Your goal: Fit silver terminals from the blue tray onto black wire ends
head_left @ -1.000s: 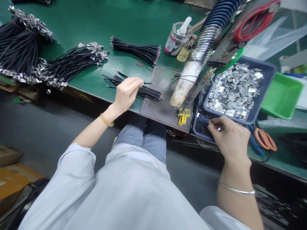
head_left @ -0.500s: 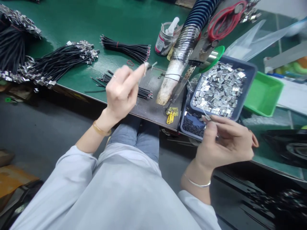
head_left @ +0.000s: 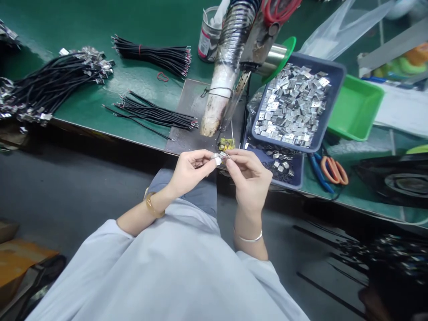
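Note:
My left hand (head_left: 190, 169) and my right hand (head_left: 249, 176) meet just in front of the bench edge, fingertips pinched together. Between them sits a small silver metal clip (head_left: 219, 158); a thin wire seems to run into it, but it is too small to be sure. A loose row of black wires (head_left: 154, 113) lies on the green bench (head_left: 100, 26) beyond my left hand. A dark blue tray of metal clips (head_left: 292, 104) stands beyond my right hand.
A taped hose and machine arm (head_left: 227, 58) slope down onto a dark plate (head_left: 189, 120). Bundles of black wires with clips (head_left: 50, 84) and a tied bundle (head_left: 154, 53) lie at the left. A green tray (head_left: 354, 107) and orange-handled scissors (head_left: 331, 169) are at the right.
My left hand left the loose wires and came down toward me. My right hand left the clip tray and moved left. Both now meet pinched at the bench edge.

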The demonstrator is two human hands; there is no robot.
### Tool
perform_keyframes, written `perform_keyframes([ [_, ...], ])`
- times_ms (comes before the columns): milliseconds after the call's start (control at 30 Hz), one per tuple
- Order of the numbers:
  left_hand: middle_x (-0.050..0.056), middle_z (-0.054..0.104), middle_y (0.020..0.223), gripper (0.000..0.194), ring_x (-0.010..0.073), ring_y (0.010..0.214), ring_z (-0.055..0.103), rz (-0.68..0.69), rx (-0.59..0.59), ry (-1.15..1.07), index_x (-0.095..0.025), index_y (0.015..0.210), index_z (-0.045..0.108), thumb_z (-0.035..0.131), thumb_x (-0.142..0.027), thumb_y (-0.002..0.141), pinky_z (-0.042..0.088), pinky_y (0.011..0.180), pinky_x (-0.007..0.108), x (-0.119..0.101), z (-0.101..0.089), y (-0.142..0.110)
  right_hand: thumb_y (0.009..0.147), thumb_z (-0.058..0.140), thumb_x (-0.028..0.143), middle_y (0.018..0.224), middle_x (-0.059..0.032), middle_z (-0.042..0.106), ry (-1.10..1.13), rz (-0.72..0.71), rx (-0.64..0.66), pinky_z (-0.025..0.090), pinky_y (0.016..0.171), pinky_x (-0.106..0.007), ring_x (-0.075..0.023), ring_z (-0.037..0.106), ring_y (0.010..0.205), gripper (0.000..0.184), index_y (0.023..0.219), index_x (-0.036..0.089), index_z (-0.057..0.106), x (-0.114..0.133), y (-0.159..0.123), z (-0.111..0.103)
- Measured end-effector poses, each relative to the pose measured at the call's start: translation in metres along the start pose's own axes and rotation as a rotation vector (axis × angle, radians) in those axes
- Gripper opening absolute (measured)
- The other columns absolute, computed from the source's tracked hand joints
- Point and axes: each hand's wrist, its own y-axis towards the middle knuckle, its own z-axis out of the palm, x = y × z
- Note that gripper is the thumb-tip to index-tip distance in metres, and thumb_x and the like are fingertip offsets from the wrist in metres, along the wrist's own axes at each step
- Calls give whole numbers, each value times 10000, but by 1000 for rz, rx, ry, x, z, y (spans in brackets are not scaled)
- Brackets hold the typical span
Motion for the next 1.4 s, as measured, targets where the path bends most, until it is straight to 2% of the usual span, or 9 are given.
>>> perform_keyframes([
  [167, 30, 723, 752, 231, 112, 679, 656, 22, -14, 18, -146, 744, 709, 787, -363, 761, 558, 670, 214, 5, 1, -2, 839, 721, 184, 937, -36, 767, 5, 11, 6, 617, 713, -252, -146, 737, 865, 35, 832, 209, 744, -1, 0, -1],
  [300, 14, 695, 729, 240, 96, 664, 624, 4, -30, 16, -135, 729, 687, 793, -349, 747, 536, 651, 189, 4, 2, -4, 856, 701, 162, 957, -35, 761, -6, -1, 12, 624, 709, -255, -148, 745, 848, 56, 823, 202, 723, 0, -3, 3],
  [467, -51, 531, 561, 379, 34, 500, 441, -73, 45, -147, -132, 668, 627, 823, -449, 739, 404, 506, 156, -1, 0, -2, 847, 705, 84, 1022, -41, 760, -250, -251, -63, 626, 846, -301, -168, 742, 949, 135, 894, 210, 714, 0, -11, 9],
  [533, -49, 540, 562, 370, 38, 510, 461, -104, 30, -208, -129, 685, 658, 851, -444, 703, 430, 534, 164, 1, -2, -1, 849, 706, 69, 1031, -38, 765, -334, -338, -91, 622, 873, -318, -175, 740, 964, 173, 937, 218, 718, 0, -12, 9],
  [667, -1, 663, 663, 269, 83, 622, 587, -124, -38, -194, -128, 707, 716, 877, -331, 634, 510, 649, 206, 6, -5, 1, 900, 643, 59, 1020, -33, 772, -295, -332, -167, 620, 851, -320, -170, 743, 958, 206, 1002, 223, 712, 0, -11, 4],
  [833, -9, 643, 644, 186, 76, 593, 558, -91, -17, -111, -125, 678, 693, 820, -257, 648, 472, 592, 190, 6, -5, 3, 858, 703, 55, 985, -28, 781, -299, -431, -53, 619, 823, -281, -157, 754, 910, 197, 976, 212, 693, -1, -12, 2],
  [1000, -55, 495, 531, 209, 44, 492, 403, -16, -24, -34, -127, 664, 673, 760, -303, 737, 334, 483, 180, 5, -6, 6, 931, 624, 120, 963, -31, 771, -105, -255, -114, 646, 742, -286, -163, 759, 891, 96, 966, 207, 642, -8, -13, 8],
  [1133, -21, 571, 600, 229, 66, 554, 468, 11, -32, -14, -127, 669, 692, 736, -335, 752, 384, 530, 191, 7, -7, 10, 927, 647, 168, 998, -45, 770, -104, -170, -86, 653, 776, -308, -178, 764, 935, 46, 914, 203, 619, -14, -11, 11],
  [1400, -32, 523, 586, 229, 50, 511, 334, 45, -92, 73, -124, 676, 694, 708, -334, 766, 276, 469, 195, 6, -4, 17, 878, 666, 69, 991, -32, 783, -396, -456, -48, 632, 794, -271, -160, 767, 912, 159, 899, 218, 614, -16, -3, 10],
])
